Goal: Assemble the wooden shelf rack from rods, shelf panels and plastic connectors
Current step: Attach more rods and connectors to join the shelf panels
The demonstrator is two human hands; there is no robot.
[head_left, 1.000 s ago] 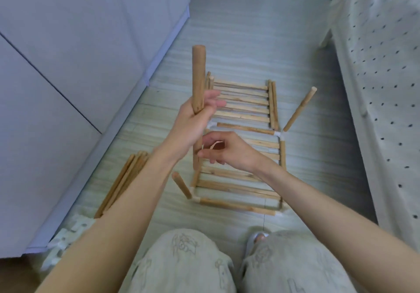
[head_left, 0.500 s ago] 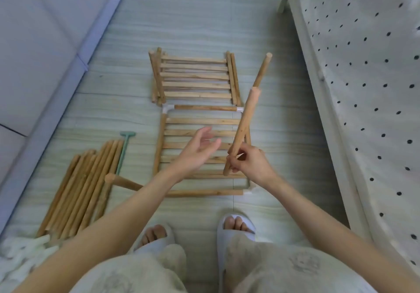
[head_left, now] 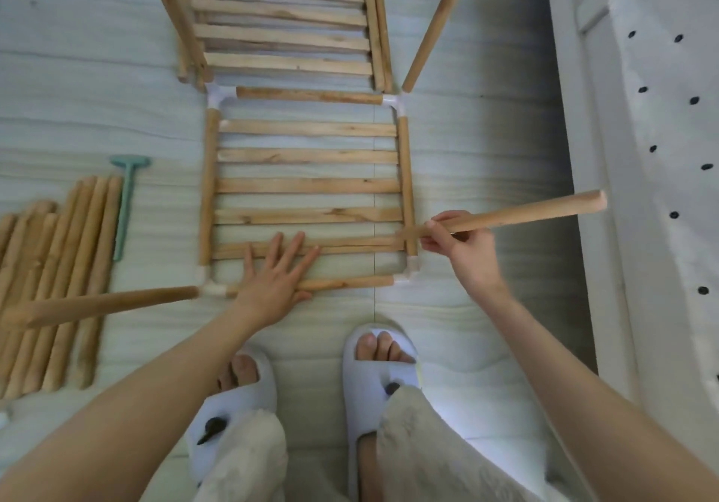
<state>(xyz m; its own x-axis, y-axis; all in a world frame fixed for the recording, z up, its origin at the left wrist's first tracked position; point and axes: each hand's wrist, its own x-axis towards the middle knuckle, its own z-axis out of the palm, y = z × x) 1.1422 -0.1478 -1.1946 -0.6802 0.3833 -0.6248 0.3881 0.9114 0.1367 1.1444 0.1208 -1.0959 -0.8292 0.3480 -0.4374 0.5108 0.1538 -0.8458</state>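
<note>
Two hands: both over the near edge of the shelf frame (head_left: pixel 307 186) on the floor.
Right hand (head_left: pixel 463 246): fingers pinched round one rod (head_left: pixel 505 215), gripped near its lower end.
Rod position: lower tip just above the near-right connector (head_left: pixel 408 272); free end slants up and right, away from the grip.
Left hand (head_left: pixel 278 277): fingers straight and spread, palm pressing flat on the frame's near rail, left of the grip.
Spare rods (head_left: pixel 54 283): bundled on the floor far left of the grip, beside a green tool (head_left: pixel 124 205).
Second panel (head_left: pixel 280 19): beyond the frame.

Rods (head_left: pixel 58 279) bare matt wood; corner connectors (head_left: pixel 220 97) white glossy plastic; mallet (head_left: pixel 125 205) teal plastic.
</note>
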